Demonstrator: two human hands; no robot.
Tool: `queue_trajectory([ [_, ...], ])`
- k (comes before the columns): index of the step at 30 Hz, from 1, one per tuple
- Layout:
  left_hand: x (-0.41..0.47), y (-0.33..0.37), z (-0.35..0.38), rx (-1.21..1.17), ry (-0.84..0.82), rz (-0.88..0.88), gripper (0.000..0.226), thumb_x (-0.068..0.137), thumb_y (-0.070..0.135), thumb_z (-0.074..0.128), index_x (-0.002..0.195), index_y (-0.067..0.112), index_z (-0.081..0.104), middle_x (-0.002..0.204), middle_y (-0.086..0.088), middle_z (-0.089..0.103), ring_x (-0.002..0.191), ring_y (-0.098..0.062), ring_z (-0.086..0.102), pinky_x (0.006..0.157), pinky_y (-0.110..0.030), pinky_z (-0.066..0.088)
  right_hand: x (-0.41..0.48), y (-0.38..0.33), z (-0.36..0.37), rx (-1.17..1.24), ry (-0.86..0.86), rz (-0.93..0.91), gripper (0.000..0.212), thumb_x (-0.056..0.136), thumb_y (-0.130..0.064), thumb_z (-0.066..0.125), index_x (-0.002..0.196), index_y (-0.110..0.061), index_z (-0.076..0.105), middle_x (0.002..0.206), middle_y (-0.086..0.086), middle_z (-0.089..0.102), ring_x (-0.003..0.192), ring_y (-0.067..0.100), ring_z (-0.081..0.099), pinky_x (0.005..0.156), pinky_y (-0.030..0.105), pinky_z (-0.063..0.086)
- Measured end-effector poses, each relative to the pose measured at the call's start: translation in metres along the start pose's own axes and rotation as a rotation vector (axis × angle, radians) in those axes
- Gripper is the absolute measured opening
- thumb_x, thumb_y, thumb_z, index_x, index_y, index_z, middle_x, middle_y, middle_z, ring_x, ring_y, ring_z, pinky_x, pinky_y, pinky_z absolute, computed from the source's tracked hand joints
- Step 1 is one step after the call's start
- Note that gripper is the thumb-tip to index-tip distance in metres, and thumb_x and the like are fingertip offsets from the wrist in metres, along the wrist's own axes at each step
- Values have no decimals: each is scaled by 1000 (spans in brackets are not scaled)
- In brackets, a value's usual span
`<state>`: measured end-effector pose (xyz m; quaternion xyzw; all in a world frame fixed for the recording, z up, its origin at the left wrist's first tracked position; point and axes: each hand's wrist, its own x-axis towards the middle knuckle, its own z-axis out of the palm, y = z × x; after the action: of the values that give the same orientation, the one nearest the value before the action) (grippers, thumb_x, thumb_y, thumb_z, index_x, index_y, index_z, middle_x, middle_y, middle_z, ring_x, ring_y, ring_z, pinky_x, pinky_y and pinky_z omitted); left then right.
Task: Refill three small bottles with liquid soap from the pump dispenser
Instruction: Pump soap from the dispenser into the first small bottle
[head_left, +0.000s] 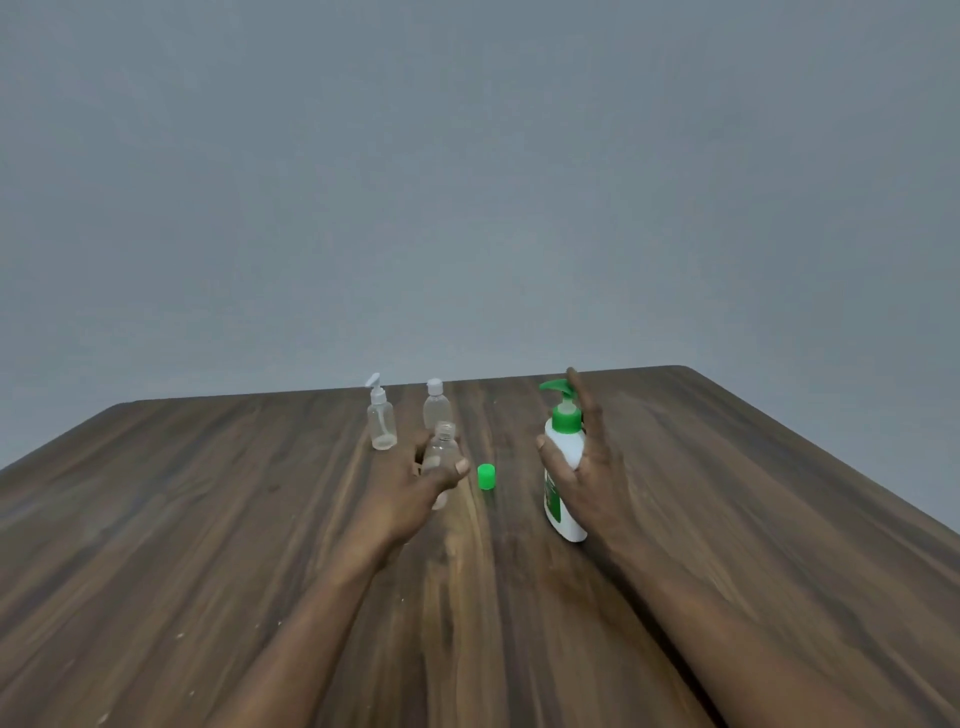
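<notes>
My right hand (597, 467) wraps the dispenser (563, 447), thumb on its front, forefinger raised beside the pump. Left of the dispenser, my left hand (410, 483) grips an uncapped bottle (441, 452), and a green cap (486, 476) lies between on the table (208, 493). Farther left and behind stand a spout bottle (382, 415) and a capped bottle (435, 408).
</notes>
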<state>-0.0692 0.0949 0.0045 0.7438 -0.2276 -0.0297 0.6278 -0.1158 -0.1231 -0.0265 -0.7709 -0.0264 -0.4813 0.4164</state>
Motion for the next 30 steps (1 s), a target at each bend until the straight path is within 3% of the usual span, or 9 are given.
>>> queue_trajectory([
  [3, 11, 1, 12, -64, 9, 8, 43, 81, 10, 81, 120, 20, 65, 104, -7, 66, 95, -23, 68, 72, -31, 60, 0, 3, 0, 4, 14, 5, 76, 87, -26, 66, 148, -55, 30, 131, -8, 61, 111, 13, 65, 95, 37, 55],
  [8, 14, 0, 26, -186, 73, 39, 44, 76, 2, 83, 112, 17, 62, 106, -13, 66, 94, -25, 70, 72, -34, 63, -1, 3, 7, -38, 47, 26, 90, 84, -22, 73, 153, -54, 24, 139, -8, 59, 115, 12, 62, 88, 7, 46],
  [14, 8, 3, 32, -23, 175, 48, 27, 86, 11, 72, 108, 15, 57, 108, -9, 65, 93, -26, 69, 69, -28, 59, -5, -8, 12, 16, 82, 72, 89, 82, -24, 76, 156, -34, 26, 134, 2, 57, 116, 17, 59, 96, 25, 49],
  [17, 19, 40, 31, 63, 283, 244, 20, 77, 18, 80, 93, 16, 66, 88, 5, 68, 78, -13, 64, 67, -26, 49, -7, -6, 10, 22, 31, 134, 99, 82, -14, 78, 157, -38, 18, 119, 4, 60, 93, 6, 62, 78, 7, 45],
  [19, 35, 75, 29, 153, 135, 368, 35, 70, 27, 89, 101, 21, 74, 100, 14, 73, 91, -5, 67, 74, -23, 53, -8, -4, 10, 38, -5, 190, 101, 82, -10, 75, 157, -38, 15, 111, 4, 60, 84, 1, 60, 68, 4, 43],
  [22, 63, 121, 38, 635, -242, 521, 51, 73, 40, 87, 115, 17, 72, 116, 6, 72, 108, -11, 65, 89, -29, 52, -8, -1, 10, 53, -24, 228, 99, 78, -18, 70, 159, -35, 15, 107, 0, 61, 80, -4, 60, 62, 3, 42],
  [25, 77, 139, 59, 971, -497, 587, 36, 80, 36, 81, 102, 9, 72, 92, -4, 73, 83, -20, 64, 74, -37, 51, -7, 1, 12, 39, -5, 199, 96, 74, -21, 67, 159, -26, 22, 103, -10, 61, 81, -5, 61, 63, 2, 42],
  [28, 84, 142, 68, 1060, -549, 605, 25, 79, 30, 82, 95, 13, 72, 79, 0, 67, 69, -13, 58, 64, -31, 46, -6, 0, 13, 13, 13, 181, 89, 75, -23, 69, 155, -17, 30, 105, -4, 60, 85, -3, 61, 67, 5, 43],
  [30, 85, 142, 67, 1034, -552, 616, 20, 77, 27, 84, 75, 20, 65, 64, 6, 58, 58, -7, 50, 57, -28, 39, -6, 1, 13, -22, 15, 185, 86, 78, -21, 72, 153, -15, 32, 103, -3, 60, 82, 0, 59, 67, 6, 41],
])
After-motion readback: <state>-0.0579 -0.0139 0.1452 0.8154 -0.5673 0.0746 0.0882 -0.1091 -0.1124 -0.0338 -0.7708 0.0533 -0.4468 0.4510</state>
